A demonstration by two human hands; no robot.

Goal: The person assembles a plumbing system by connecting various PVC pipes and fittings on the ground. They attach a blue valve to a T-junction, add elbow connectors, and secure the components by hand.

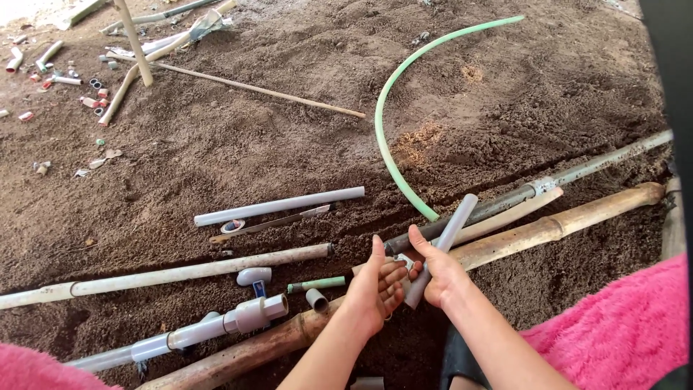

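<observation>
My right hand (435, 269) grips a short grey plastic pipe (453, 224) that slants up to the right. My left hand (377, 287) is curled just left of it, fingers closed around a small fitting at the pipe's lower end; the fitting is mostly hidden. Both hands hover over a bamboo pole (570, 220) and a dark long pipe (505, 202) lying in a shallow trench in brown soil.
A green hose (393, 108) curves across the soil. A grey pipe (281, 206), a knife-like tool (278, 222), a white pipe (166, 274), a valve assembly (245, 315) and small fittings (316, 298) lie left. Pipe scraps (65, 79) scatter far left. Pink fabric (621, 332) covers my knees.
</observation>
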